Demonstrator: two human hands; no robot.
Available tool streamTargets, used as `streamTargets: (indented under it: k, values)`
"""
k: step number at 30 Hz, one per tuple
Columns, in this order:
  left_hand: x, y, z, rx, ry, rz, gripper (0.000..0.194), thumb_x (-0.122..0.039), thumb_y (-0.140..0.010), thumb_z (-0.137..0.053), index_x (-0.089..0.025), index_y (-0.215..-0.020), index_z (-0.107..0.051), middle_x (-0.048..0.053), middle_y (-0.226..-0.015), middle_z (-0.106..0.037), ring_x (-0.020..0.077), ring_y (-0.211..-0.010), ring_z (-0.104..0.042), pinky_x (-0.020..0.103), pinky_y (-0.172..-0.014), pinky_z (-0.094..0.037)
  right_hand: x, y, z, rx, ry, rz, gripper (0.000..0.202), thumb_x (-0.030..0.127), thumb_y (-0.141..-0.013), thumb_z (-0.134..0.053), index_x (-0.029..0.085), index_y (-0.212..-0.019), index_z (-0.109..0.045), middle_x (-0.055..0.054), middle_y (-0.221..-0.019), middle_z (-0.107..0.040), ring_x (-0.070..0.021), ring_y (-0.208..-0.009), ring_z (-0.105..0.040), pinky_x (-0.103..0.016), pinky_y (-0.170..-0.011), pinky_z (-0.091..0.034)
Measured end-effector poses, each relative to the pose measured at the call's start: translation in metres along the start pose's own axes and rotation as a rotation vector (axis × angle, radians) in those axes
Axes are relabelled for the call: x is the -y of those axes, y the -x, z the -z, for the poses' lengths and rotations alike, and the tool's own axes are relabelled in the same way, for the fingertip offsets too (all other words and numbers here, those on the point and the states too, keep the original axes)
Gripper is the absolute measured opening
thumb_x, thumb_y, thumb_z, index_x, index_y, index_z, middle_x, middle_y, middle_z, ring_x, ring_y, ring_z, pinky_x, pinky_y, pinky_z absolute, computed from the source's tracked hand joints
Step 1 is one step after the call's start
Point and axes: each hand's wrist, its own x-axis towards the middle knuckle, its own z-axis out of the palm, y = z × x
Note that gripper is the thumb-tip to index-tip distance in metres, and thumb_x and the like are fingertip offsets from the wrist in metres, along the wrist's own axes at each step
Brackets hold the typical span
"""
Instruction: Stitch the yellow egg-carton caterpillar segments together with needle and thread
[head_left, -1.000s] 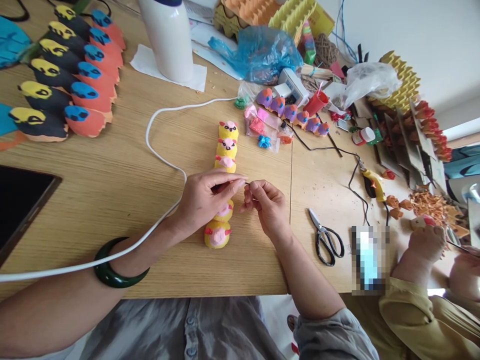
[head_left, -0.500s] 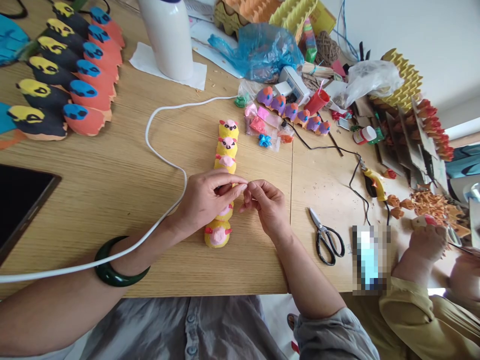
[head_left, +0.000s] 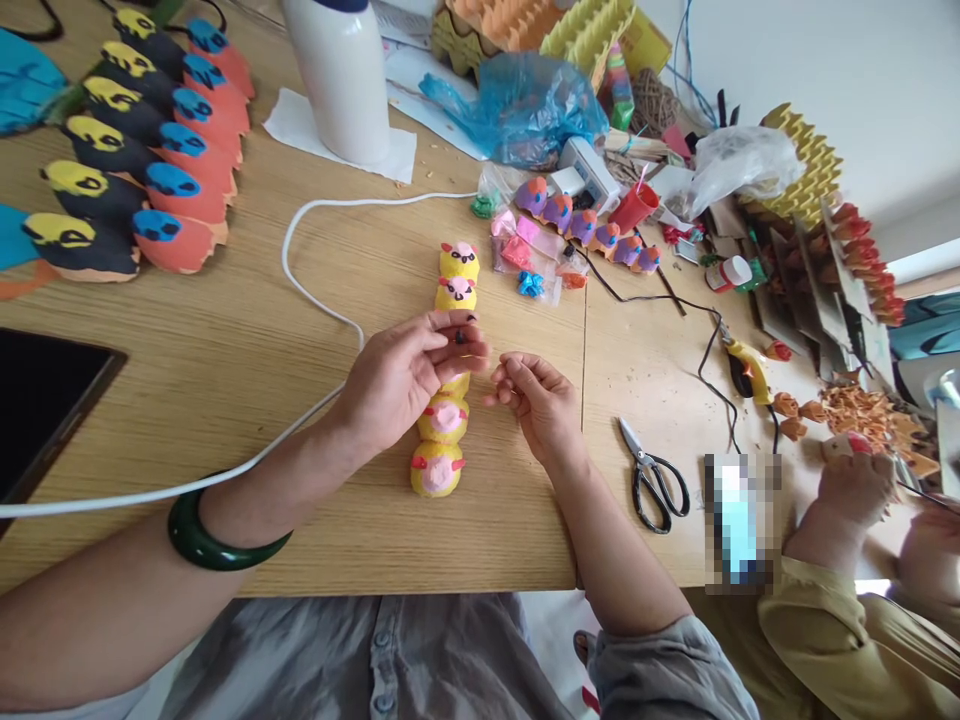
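Note:
My left hand is above the middle of a row of yellow bumps with pink faces and red side pieces. Its fingers are partly extended and loosely curled. A small black lump lies between them, and a dark bit shows at one fingertip. Just to the right, my right hand has thumb and forefinger pinched together; whatever is in that pinch is too small to make out. The two hands are apart. Black marks show on the two farthest pink faces, while the middle bumps are partly hidden by my left hand.
Scissors lie right of my hands. Coloured clay packets and a purple-orange row sit behind. A white cable crosses my left forearm. Black and coral painted rows stand at left. A co-worker's hand is at right.
My hands have come apart from a fingertip-to-fingertip touch. My left hand has turned and its fingers have loosened, showing the black lump. My right hand stays pinched in nearly the same place.

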Motion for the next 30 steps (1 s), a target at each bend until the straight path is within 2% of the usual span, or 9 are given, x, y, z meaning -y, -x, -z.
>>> streamTargets:
  k: [4, 8, 12, 16, 21, 26, 30]
  values:
    - [0.003, 0.002, 0.001, 0.022, -0.042, -0.050, 0.032, 0.002, -0.081, -0.059, -0.013, -0.103, -0.077, 0.008, -0.107, -0.081, 0.0171, -0.104, -0.078, 0.036, -0.109, -0.059, -0.001, -0.001, 0.001, 0.001, -0.027, 0.007, 0.033, 0.044, -0.072, -0.093, 0.019, -0.086, -0.077, 0.002, -0.073, -0.071, -0.0091, -0.059, -0.060, -0.026, -0.058, -0.063]
    - [0.007, 0.001, 0.005, 0.024, -0.096, -0.073, 0.027, -0.005, -0.088, -0.064, -0.016, -0.108, -0.078, 0.007, -0.113, -0.082, 0.0189, -0.112, -0.078, 0.039, -0.115, -0.057, -0.001, -0.002, 0.002, 0.003, -0.031, 0.005, 0.031, 0.043, -0.072, -0.093, 0.019, -0.085, -0.077, 0.003, -0.072, -0.071, -0.0085, -0.059, -0.060, -0.024, -0.057, -0.062]
    - [0.009, 0.001, 0.007, -0.007, -0.169, -0.083, 0.019, -0.014, -0.088, -0.075, -0.020, -0.105, -0.080, 0.006, -0.110, -0.082, 0.0218, -0.109, -0.080, 0.036, -0.101, -0.065, -0.001, -0.001, 0.002, -0.002, -0.029, 0.005, 0.032, 0.044, -0.072, -0.093, 0.019, -0.084, -0.077, 0.002, -0.071, -0.070, -0.0089, -0.059, -0.060, -0.024, -0.057, -0.062]
    - [0.008, 0.001, 0.005, -0.030, -0.188, -0.064, 0.026, -0.019, -0.077, -0.089, -0.019, -0.101, -0.080, 0.006, -0.099, -0.082, 0.0236, -0.098, -0.081, 0.030, -0.077, -0.068, 0.000, -0.001, 0.001, -0.034, -0.026, 0.012, 0.034, 0.047, -0.072, -0.092, 0.020, -0.082, -0.077, 0.003, -0.070, -0.069, -0.0087, -0.059, -0.058, -0.024, -0.057, -0.061]
    - [0.008, 0.000, 0.007, -0.046, -0.213, -0.075, 0.029, -0.030, -0.070, -0.097, -0.017, -0.090, -0.080, 0.004, -0.082, -0.081, 0.0179, -0.076, -0.079, 0.023, -0.061, -0.063, 0.001, 0.000, -0.001, -0.074, -0.042, 0.032, 0.041, 0.054, -0.070, -0.093, 0.019, -0.070, -0.072, 0.004, -0.062, -0.063, -0.0084, -0.054, -0.053, -0.023, -0.051, -0.058]
    - [0.008, -0.001, 0.011, -0.030, -0.270, -0.113, 0.036, -0.043, -0.069, -0.098, -0.017, -0.072, -0.074, 0.000, -0.066, -0.073, 0.0096, -0.049, -0.062, 0.020, -0.045, -0.052, 0.001, 0.001, -0.002, -0.066, -0.032, 0.035, 0.047, 0.059, -0.071, -0.091, 0.020, -0.063, -0.068, 0.006, -0.052, -0.055, -0.0077, -0.047, -0.043, -0.025, -0.051, -0.058]
    - [0.008, -0.002, 0.010, -0.015, -0.293, -0.120, 0.038, -0.045, -0.073, -0.095, -0.017, -0.069, -0.070, 0.000, -0.065, -0.070, 0.0082, -0.045, -0.057, 0.021, -0.042, -0.048, 0.002, 0.002, -0.002, -0.045, -0.039, 0.023, 0.046, 0.058, -0.072, -0.090, 0.020, -0.062, -0.066, 0.006, -0.053, -0.054, -0.0074, -0.047, -0.042, -0.025, -0.051, -0.058]
